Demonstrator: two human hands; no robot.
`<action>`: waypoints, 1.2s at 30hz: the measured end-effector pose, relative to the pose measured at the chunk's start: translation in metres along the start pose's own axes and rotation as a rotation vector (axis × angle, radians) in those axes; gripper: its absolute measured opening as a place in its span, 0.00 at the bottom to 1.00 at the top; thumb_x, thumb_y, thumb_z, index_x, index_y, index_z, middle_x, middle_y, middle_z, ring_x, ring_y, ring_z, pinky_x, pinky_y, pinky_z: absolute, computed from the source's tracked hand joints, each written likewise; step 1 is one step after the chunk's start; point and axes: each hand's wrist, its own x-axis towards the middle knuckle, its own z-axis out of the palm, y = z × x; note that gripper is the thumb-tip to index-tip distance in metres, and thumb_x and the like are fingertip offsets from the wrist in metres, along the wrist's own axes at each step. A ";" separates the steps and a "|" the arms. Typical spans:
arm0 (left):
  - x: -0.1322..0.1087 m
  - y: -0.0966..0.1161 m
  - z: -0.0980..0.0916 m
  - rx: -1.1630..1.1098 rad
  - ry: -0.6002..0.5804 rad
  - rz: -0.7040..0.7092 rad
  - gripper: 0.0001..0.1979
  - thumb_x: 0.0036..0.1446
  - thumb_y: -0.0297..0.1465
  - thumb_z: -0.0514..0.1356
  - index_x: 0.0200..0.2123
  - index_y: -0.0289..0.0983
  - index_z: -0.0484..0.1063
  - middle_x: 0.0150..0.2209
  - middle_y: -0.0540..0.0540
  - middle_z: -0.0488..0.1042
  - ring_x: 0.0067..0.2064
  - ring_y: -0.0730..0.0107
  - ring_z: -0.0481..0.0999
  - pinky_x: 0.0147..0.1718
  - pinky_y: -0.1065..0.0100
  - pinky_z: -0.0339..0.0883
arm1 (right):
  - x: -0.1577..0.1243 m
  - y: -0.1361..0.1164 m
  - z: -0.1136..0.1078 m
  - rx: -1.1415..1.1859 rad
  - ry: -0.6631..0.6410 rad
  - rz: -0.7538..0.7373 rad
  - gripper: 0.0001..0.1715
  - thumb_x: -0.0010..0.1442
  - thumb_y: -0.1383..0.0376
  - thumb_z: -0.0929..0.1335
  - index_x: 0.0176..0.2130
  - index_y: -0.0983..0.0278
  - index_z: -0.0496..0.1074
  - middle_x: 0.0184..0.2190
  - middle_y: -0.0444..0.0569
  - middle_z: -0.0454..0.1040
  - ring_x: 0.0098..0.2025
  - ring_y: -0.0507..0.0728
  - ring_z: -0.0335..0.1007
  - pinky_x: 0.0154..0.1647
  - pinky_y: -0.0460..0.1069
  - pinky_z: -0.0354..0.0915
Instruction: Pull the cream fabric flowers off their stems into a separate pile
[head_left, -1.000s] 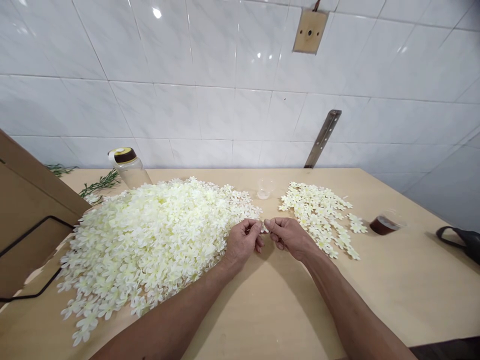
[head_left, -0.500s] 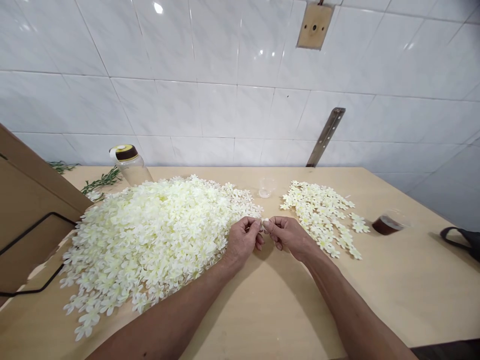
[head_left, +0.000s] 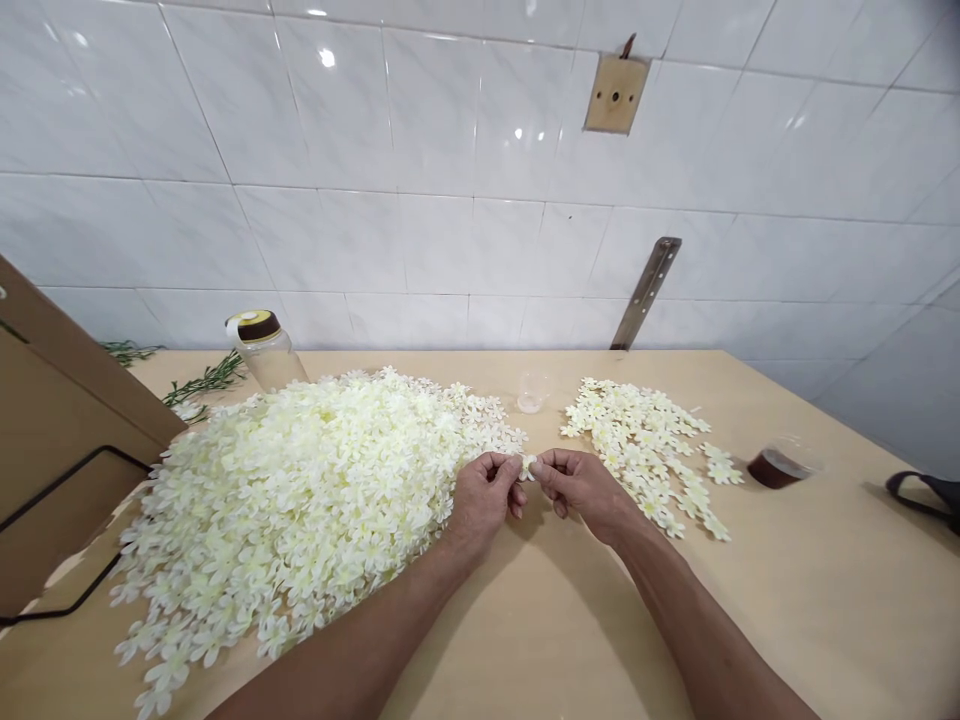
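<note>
Between my two hands, over the middle of the table, is a small white artificial flower [head_left: 527, 467]. My left hand [head_left: 487, 492] pinches it from the left with thumb and forefinger. From the other side my right hand [head_left: 579, 487] pinches its edge, fingers curled. A large heap of pale cream artificial flowers [head_left: 300, 490] spreads to the left and touches the area by my left hand. Beyond my right hand lies a smaller, flatter group of the same flowers [head_left: 637, 440]. The flower's lower part is partly hidden by my fingertips.
A clear plastic cup [head_left: 533, 392] stands behind my hands, and a cup of dark liquid [head_left: 780, 466] at the right. A water bottle [head_left: 268, 355], green stems [head_left: 214, 377] and a cardboard box [head_left: 82, 410] are on the left. A black strap [head_left: 919, 490] lies far right.
The view has tilted up slightly, so everything sits lower in the picture. The flower shows more between my fingertips, its petals turned more toward me; both hands keep their pinch.
</note>
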 end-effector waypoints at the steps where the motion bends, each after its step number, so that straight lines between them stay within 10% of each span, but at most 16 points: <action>1: 0.000 0.000 0.000 0.006 0.004 -0.001 0.16 0.53 0.43 0.64 0.28 0.35 0.70 0.17 0.52 0.70 0.15 0.77 0.65 0.16 0.74 0.60 | 0.000 0.000 0.000 0.005 0.015 0.001 0.25 0.50 0.46 0.74 0.24 0.64 0.67 0.18 0.39 0.62 0.19 0.48 0.55 0.18 0.44 0.55; 13: -0.002 -0.001 0.003 0.087 0.012 0.044 0.17 0.53 0.45 0.63 0.28 0.36 0.69 0.16 0.54 0.68 0.14 0.77 0.64 0.13 0.75 0.60 | -0.003 -0.007 0.000 -0.050 -0.025 0.002 0.24 0.52 0.47 0.73 0.26 0.65 0.70 0.17 0.40 0.63 0.17 0.47 0.56 0.16 0.44 0.55; 20: -0.007 0.001 0.005 0.123 -0.036 0.045 0.17 0.57 0.46 0.60 0.33 0.36 0.69 0.19 0.52 0.71 0.16 0.76 0.68 0.15 0.75 0.63 | 0.001 -0.015 -0.049 0.295 0.715 -0.288 0.20 0.50 0.50 0.75 0.31 0.61 0.69 0.30 0.45 0.71 0.21 0.48 0.59 0.16 0.45 0.55; 36: -0.007 0.005 0.003 0.053 -0.036 0.059 0.16 0.57 0.43 0.61 0.33 0.35 0.70 0.18 0.52 0.70 0.17 0.75 0.68 0.17 0.73 0.64 | -0.005 -0.010 -0.002 0.013 -0.060 -0.067 0.22 0.53 0.48 0.74 0.32 0.65 0.73 0.17 0.39 0.62 0.19 0.48 0.54 0.16 0.44 0.56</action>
